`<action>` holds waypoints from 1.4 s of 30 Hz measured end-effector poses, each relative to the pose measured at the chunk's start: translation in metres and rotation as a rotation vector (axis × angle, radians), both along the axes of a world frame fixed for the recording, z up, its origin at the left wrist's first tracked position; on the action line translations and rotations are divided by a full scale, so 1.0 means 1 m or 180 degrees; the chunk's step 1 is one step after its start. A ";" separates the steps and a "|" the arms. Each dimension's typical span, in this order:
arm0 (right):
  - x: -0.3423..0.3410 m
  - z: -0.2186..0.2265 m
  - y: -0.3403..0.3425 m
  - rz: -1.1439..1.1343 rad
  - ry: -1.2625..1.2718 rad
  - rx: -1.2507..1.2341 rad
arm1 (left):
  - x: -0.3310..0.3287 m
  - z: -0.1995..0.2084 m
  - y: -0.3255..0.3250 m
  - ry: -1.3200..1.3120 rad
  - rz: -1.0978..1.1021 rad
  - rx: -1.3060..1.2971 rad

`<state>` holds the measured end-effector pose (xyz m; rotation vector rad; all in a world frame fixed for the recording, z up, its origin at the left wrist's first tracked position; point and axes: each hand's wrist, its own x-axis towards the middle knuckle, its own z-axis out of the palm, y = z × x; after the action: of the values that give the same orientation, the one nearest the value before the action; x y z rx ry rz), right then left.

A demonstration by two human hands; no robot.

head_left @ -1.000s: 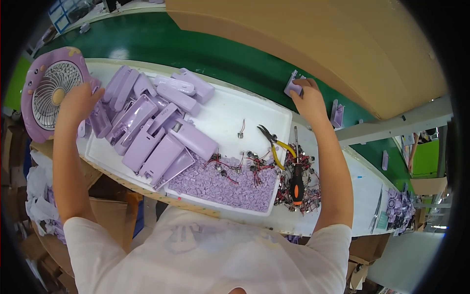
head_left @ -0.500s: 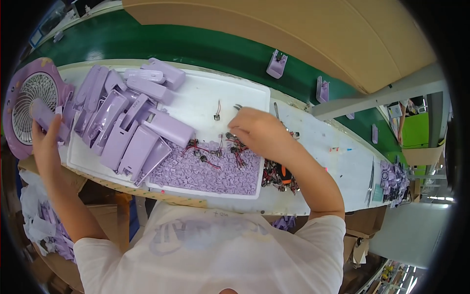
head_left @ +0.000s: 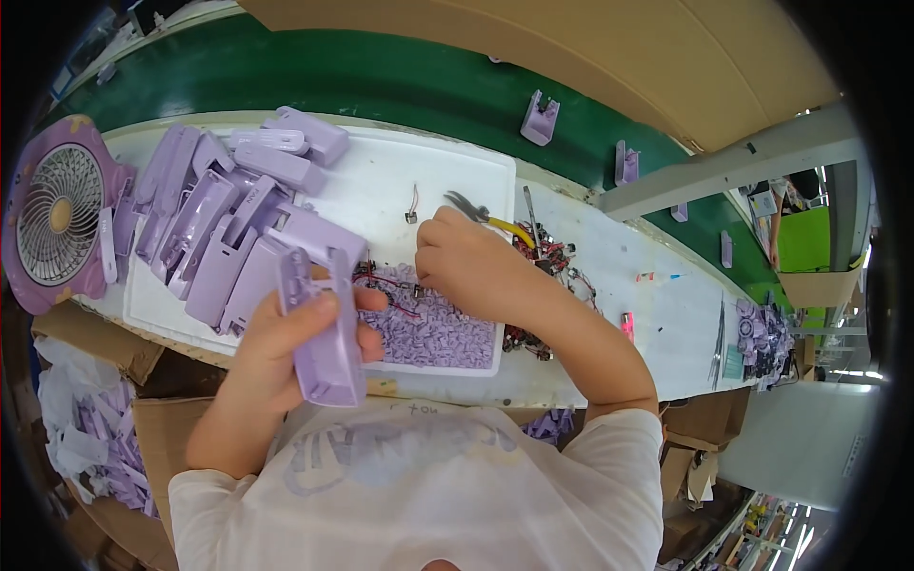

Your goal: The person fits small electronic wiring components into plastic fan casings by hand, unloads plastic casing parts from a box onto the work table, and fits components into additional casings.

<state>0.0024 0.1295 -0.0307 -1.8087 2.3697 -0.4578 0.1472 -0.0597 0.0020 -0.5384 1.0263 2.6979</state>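
Note:
My left hand grips a light purple plastic housing, a long hollow shell tilted with its open side showing. My right hand is curled above the tray, fingertips pressed together beside small wired parts; what the fingers hold, if anything, I cannot make out. Below them, many tiny purple plastic pieces lie heaped in the white tray. One small part with red and black wires lies alone on the tray. Pliers with a yellow handle lie just beyond my right hand.
More purple housings are piled at the tray's left, beside a purple fan. Wired parts cluster right of the tray. A green conveyor carries several housings behind the table; a metal post crosses at right.
My left hand has come from beside the fan to the tray's near side, bringing the housing with it. My right hand has shifted slightly left and nearer, uncovering the pliers.

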 end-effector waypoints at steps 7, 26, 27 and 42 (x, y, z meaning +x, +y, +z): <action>0.003 0.000 0.007 -0.0208 -0.0116 -0.0284 | -0.007 -0.020 0.019 -0.0207 -0.0261 -0.0378; 0.037 0.024 0.018 -0.0254 -0.0904 -0.1647 | -0.013 -0.019 0.040 -0.0272 0.0097 -0.0578; 0.040 0.029 0.019 -0.0689 -0.1289 -0.1580 | -0.013 -0.019 0.040 -0.0244 0.0116 -0.0753; 0.053 0.053 0.010 -0.1144 -0.2178 -0.1342 | -0.012 -0.027 0.038 -0.0370 -0.0411 0.0087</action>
<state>0.0555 0.1392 0.0223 -1.0458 2.1668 -1.4397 0.1355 -0.0222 -0.0245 -0.5950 0.9579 2.5322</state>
